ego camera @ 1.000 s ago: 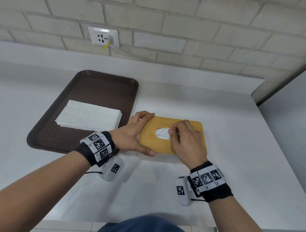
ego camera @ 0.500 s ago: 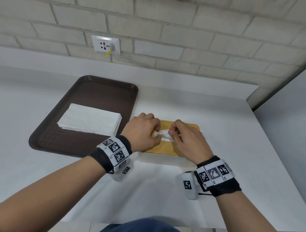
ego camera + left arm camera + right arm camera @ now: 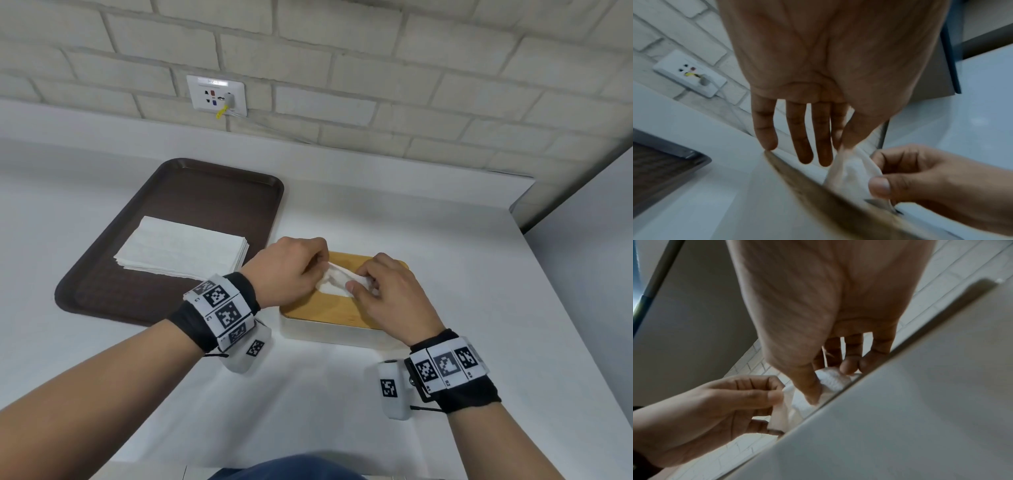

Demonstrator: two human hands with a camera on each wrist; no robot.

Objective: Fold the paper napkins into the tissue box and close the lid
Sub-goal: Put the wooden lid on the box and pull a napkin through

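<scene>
A white tissue box (image 3: 329, 330) with a wooden lid (image 3: 318, 310) stands on the counter, lid down. A white napkin (image 3: 337, 281) pokes up through the lid's slot. My left hand (image 3: 320, 267) pinches the napkin's left end between thumb and forefinger. My right hand (image 3: 358, 284) pinches its right end. In the left wrist view the napkin (image 3: 851, 170) hangs from my left thumb, with the right hand (image 3: 885, 183) gripping it lower down. In the right wrist view my right thumb presses the napkin (image 3: 831, 379) at the lid's edge.
A brown tray (image 3: 212, 192) lies left of the box and holds a flat stack of napkins (image 3: 181, 248). A brick wall with a socket (image 3: 215, 94) runs along the back. A grey panel (image 3: 582, 240) borders the counter on the right.
My left hand left the lid's left edge and took hold of the napkin at the slot. The napkin now stands further out of the slot, stretched between both hands.
</scene>
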